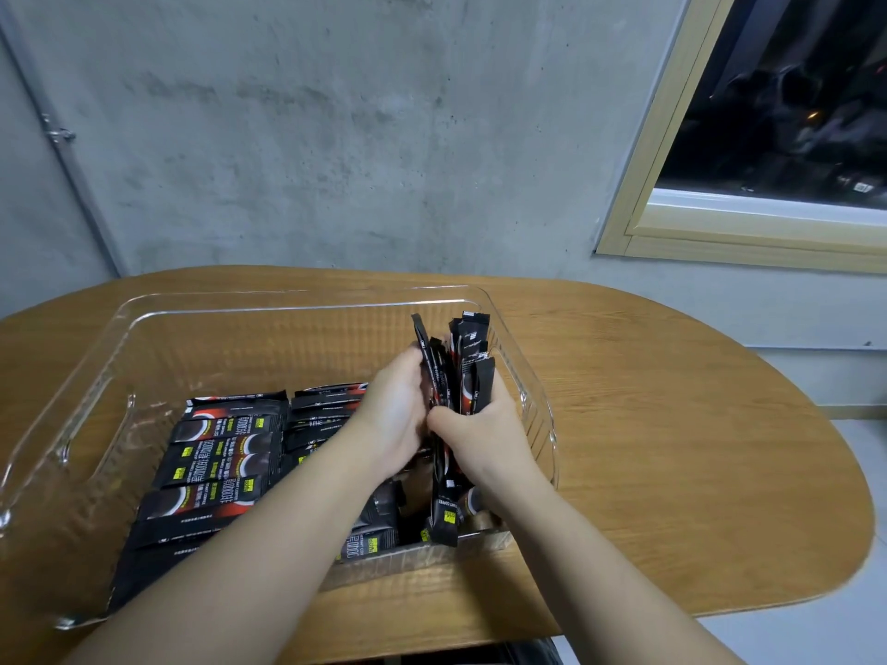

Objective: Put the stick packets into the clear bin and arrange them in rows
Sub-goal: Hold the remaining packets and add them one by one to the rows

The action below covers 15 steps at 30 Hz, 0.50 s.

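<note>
Wood table [672,448]: both hands, left [391,410] & right [485,424], clamp packet bundle [456,376] over bin [297,300].

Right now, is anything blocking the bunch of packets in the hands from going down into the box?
Nothing visible does. Both hands, left hand and right hand, grip the bundle of stick packets already inside the clear bin, above its right side, beside the flat rows.

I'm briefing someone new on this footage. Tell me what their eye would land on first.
First, the two hands, left hand and right hand, meeting in a shared grip on an upright bundle of black stick packets at the right end of the clear bin. Next, the rows of packets lying flat on the bin's floor to the left, on the wooden table.
</note>
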Tool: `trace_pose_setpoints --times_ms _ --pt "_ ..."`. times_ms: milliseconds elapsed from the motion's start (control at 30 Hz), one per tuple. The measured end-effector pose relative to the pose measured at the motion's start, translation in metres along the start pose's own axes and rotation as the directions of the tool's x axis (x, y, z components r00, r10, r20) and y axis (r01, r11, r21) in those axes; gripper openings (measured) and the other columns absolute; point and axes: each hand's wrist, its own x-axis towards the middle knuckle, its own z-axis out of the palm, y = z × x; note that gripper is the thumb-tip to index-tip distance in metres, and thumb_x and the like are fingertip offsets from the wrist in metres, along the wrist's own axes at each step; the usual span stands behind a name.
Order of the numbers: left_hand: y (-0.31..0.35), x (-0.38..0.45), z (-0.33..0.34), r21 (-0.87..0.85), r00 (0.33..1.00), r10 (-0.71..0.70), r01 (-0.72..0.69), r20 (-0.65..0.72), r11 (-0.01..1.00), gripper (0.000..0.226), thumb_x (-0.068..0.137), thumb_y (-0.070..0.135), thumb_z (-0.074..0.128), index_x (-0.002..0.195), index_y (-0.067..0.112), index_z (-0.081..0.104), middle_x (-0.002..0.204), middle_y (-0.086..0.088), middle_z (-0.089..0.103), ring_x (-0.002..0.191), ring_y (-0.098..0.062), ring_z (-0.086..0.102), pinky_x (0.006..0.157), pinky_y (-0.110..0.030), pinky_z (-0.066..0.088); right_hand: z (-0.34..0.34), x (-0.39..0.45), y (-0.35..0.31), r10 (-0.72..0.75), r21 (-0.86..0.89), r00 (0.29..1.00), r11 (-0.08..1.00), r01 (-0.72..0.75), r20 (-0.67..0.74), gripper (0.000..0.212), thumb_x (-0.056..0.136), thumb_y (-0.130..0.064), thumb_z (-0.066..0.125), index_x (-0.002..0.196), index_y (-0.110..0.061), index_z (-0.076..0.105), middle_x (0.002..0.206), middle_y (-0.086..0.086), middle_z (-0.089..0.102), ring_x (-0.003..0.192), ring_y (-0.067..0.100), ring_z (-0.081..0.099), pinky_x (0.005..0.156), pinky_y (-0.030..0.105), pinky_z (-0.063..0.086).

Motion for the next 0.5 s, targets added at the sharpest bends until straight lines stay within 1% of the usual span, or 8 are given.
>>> trace_pose_setpoints --times_ms 67,100,167,200,267,333,400,500 --pt "0.005 0.003 -0.012 0.151 0.999 0.046 -0.047 0.01 0.987 0.028 0.099 0.013 0.038 0.105 0.005 0.064 0.105 -0.013 0.069 0.098 -0.025 0.065 0.092 -0.041 0.05 -0.003 0.001 -0.005 -0.026 0.0 0.999 1.0 0.026 -0.04 0.029 0.074 0.0 0.064 0.094 -0.02 0.054 0.066 -0.015 0.057 0.057 -0.001 0.052 0.059 0.018 0.044" --pt "0.008 0.005 -0.021 0.339 0.996 0.081 -0.083 0.022 0.937 0.022 0.098 0.01 0.041 0.097 0.009 0.064 0.102 -0.013 0.069 0.096 -0.026 0.064 0.096 -0.045 0.047 -0.004 0.001 -0.007 -0.031 -0.007 0.998 1.0 0.03 -0.047 0.03 0.075 -0.001 0.065 0.094 -0.021 0.055 0.068 -0.014 0.06 0.058 -0.001 0.054 0.06 0.018 0.045" --pt "0.016 0.002 -0.039 0.73 0.986 0.069 -0.158 0.151 0.665 0.026 0.092 0.003 0.046 0.089 0.024 0.061 0.103 -0.011 0.069 0.092 -0.025 0.062 0.091 -0.043 0.045 -0.005 0.001 -0.011 -0.039 -0.012 0.998 0.999 0.039 -0.044 0.032 0.075 -0.002 0.067 0.094 -0.024 0.055 0.073 -0.013 0.064 0.064 0.001 0.058 0.066 0.022 0.051" --pt "0.02 -0.001 -0.046 0.817 0.971 0.008 -0.204 0.237 0.539 0.034 0.09 0.001 0.047 0.093 0.033 0.059 0.108 -0.007 0.068 0.096 -0.025 0.062 0.09 -0.04 0.046 -0.005 0.0 -0.013 -0.037 -0.005 0.998 0.999 0.037 -0.04 0.031 0.075 -0.001 0.067 0.094 -0.023 0.056 0.074 -0.012 0.064 0.067 0.004 0.059 0.069 0.027 0.052" --pt "0.023 -0.009 -0.054 0.867 0.937 -0.108 -0.257 0.331 0.428 0.037 0.091 0.005 0.052 0.104 0.04 0.055 0.115 0.006 0.065 0.106 -0.019 0.06 0.098 -0.035 0.044 -0.005 -0.001 -0.016 -0.02 0.025 0.999 0.999 0.021 -0.03 0.03 0.075 0.001 0.066 0.092 -0.021 0.055 0.073 -0.006 0.063 0.069 0.01 0.059 0.072 0.036 0.054" --pt "0.022 -0.016 -0.055 0.888 0.922 -0.088 -0.333 0.377 0.316 0.024 0.092 0.02 0.058 0.109 0.037 0.058 0.105 0.02 0.059 0.104 -0.011 0.057 0.097 -0.028 0.042 -0.005 -0.002 -0.018 -0.007 0.073 1.0 0.997 0.008 -0.016 0.028 0.076 0.003 0.064 0.089 -0.019 0.054 0.066 -0.008 0.06 0.065 0.012 0.057 0.065 0.034 0.054" --pt "0.018 -0.018 -0.056 0.894 0.914 0.0 -0.396 0.405 0.208 0.018 0.091 0.028 0.059 0.108 0.031 0.063 0.097 0.017 0.055 0.099 -0.009 0.053 0.094 -0.029 0.041 -0.004 -0.005 -0.019 -0.006 0.101 1.0 0.995 0.007 -0.013 0.025 0.076 0.003 0.063 0.087 -0.017 0.052 0.06 -0.011 0.057 0.059 0.01 0.055 0.054 0.025 0.05" --pt "0.016 -0.018 -0.066 0.91 0.918 0.061 -0.397 0.392 0.123 0.026 0.093 0.029 0.056 0.117 0.022 0.065 0.104 0.008 0.057 0.102 -0.01 0.052 0.096 -0.035 0.041 -0.001 -0.009 -0.021 -0.011 0.113 0.999 0.993 0.015 -0.034 0.024 0.077 0.002 0.065 0.089 -0.015 0.052 0.06 -0.012 0.058 0.055 0.005 0.055 0.047 0.017 0.045"
